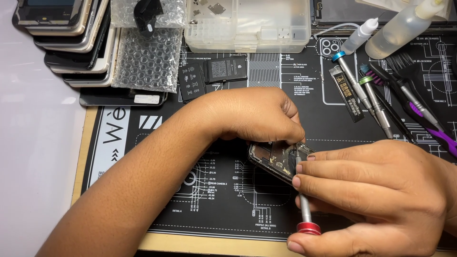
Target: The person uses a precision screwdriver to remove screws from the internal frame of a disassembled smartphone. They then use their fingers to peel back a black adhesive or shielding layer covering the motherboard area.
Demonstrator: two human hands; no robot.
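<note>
I note a black work mat (157, 143) printed with white line diagrams. The screwdriver (304, 209) is silver with a red cap. Spare drivers (366, 93) carry blue and green collars; the tweezers (428, 121) show purple grips. Bubble wrap (147, 59) is clear.

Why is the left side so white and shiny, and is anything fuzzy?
Head view: bright light washes out the pale tabletop at left; the clear plastic parts box glares too. The opened dark phone, left hand and right hand with the red-capped metal screwdriver look sharp; soft shadows lie under both hands.
</note>
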